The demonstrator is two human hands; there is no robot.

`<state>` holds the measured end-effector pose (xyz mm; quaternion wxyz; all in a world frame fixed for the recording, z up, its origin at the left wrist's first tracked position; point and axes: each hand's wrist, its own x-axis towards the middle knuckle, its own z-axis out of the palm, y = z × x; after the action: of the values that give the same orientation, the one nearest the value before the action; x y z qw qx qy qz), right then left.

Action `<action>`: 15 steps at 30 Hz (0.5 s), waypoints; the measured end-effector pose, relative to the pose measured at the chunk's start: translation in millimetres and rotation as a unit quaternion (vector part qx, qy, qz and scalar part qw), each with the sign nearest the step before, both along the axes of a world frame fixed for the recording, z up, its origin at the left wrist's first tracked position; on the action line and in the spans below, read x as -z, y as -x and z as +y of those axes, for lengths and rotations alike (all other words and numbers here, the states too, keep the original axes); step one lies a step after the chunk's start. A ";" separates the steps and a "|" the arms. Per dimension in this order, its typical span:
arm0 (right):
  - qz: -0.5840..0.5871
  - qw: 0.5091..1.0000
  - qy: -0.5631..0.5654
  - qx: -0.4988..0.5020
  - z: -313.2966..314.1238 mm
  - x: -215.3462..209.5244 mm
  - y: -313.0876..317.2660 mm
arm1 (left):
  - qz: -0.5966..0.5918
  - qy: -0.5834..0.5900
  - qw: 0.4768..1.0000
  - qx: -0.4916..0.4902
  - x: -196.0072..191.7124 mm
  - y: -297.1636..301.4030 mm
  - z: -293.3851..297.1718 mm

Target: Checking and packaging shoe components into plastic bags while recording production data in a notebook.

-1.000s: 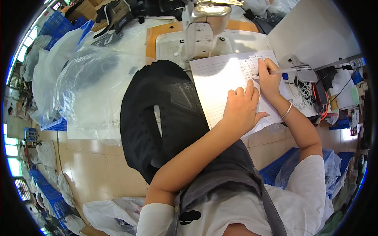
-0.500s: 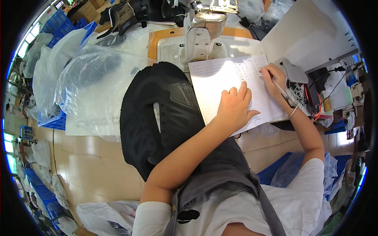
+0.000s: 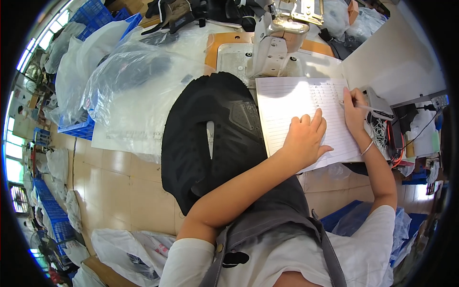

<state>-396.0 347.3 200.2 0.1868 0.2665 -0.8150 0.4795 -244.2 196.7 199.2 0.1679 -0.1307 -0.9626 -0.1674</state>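
Note:
A lined notebook (image 3: 279,126) with small handwritten marks in columns lies on the near right part of the work table. My left hand (image 3: 306,138) rests on its page, palm down, with the fingers stretched and the thumb apart. At the page's right edge my right hand (image 3: 355,115) holds a pen (image 3: 368,108), its tip close to the paper. Left of the notebook a black shoe upper (image 3: 186,129) with a long slot hangs over the table's front edge, near my lap. My left forearm crosses over part of it.
A sewing machine (image 3: 272,52) stands behind the notebook. Clear plastic bags (image 3: 129,91) cover the table's left side, beside a blue crate (image 3: 79,126). At right are a white panel (image 3: 392,62), a grey pad (image 3: 377,103) and tangled white cord (image 3: 377,131).
The whole scene has shifted rightward in the picture as the head turned. My right hand has tilted the pen flatter, still at the page's right side. My left hand stays on the page.

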 end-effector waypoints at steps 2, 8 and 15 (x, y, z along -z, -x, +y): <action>0.026 1.000 0.006 0.016 -2.0 5.7 2.1 | -0.006 0.012 1.000 -0.003 -0.6 -1.5 -0.7; -0.020 0.999 0.046 0.009 6.2 2.6 0.7 | -0.011 0.005 1.000 0.005 -1.8 0.6 3.4; 0.009 0.999 0.032 0.022 -5.3 4.8 3.5 | 0.004 -0.006 1.000 0.000 -1.1 1.5 -3.6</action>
<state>-399.4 342.0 195.4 0.2132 0.2471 -0.8033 0.4983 -245.7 193.1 200.4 0.1723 -0.1304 -0.9609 -0.1729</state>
